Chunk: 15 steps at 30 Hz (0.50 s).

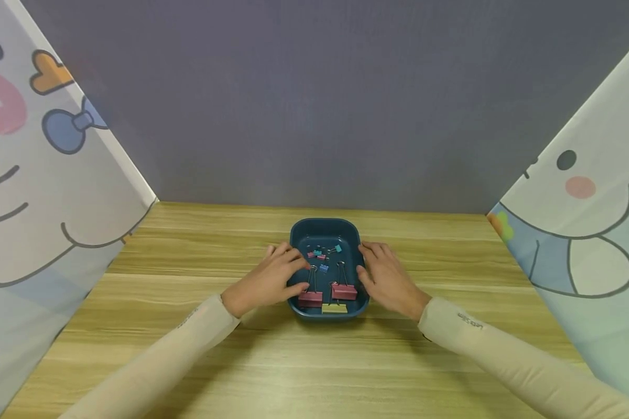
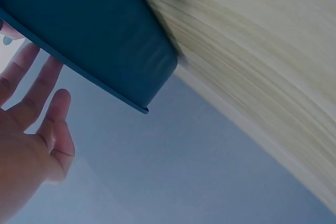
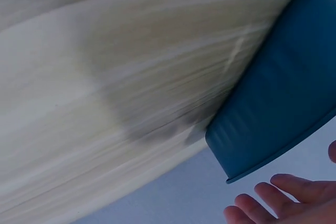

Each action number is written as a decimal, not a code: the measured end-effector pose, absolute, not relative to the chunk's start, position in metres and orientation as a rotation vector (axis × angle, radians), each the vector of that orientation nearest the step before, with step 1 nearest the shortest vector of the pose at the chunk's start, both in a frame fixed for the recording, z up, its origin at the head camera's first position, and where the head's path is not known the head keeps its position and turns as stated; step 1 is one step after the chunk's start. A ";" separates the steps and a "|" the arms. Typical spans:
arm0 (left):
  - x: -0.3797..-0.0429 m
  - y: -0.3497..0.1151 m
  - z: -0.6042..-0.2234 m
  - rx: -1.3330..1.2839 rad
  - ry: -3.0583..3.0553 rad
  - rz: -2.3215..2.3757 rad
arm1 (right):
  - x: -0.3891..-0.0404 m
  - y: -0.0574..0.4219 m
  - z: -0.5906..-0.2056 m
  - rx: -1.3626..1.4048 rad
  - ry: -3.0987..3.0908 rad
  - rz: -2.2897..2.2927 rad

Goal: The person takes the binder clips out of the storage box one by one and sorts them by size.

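Note:
A dark blue rectangular bin [image 1: 325, 228] stands on the table, holding several binder clips. Two large pink binder clips, one left [image 1: 310, 299] and one right [image 1: 344, 292], lie near its front with a yellow binder clip [image 1: 334, 308]. Further back are a small blue clip [image 1: 324, 268], a teal clip [image 1: 338, 248] and a few small pink and teal ones. My left hand [image 1: 269, 278] is at the left rim, fingertips reaching over it, fingers loosely spread. At the right rim is my right hand [image 1: 390, 282], fingers relaxed; the right wrist view shows its fingers beside the bin wall [image 3: 283, 93].
The wood-grain table [image 1: 314, 366] extends around the bin on all sides. A grey panel [image 1: 314, 105] rises behind it. Cartoon-printed panels stand at the left [image 1: 47, 192] and right [image 1: 597, 233].

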<state>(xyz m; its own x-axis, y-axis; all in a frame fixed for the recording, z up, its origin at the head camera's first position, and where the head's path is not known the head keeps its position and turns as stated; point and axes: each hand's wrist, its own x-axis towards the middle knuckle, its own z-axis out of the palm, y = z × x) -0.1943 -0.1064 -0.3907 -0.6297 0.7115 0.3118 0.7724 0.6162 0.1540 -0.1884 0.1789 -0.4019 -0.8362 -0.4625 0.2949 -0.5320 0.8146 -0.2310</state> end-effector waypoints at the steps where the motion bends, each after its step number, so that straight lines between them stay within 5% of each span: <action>1: -0.195 -0.106 -0.391 -1.224 -2.625 -0.405 | -0.188 0.179 -0.402 0.775 -2.766 0.457; 15: -0.202 -0.097 -0.393 -1.335 -2.693 -0.328 | -0.186 0.182 -0.409 0.760 -2.779 0.482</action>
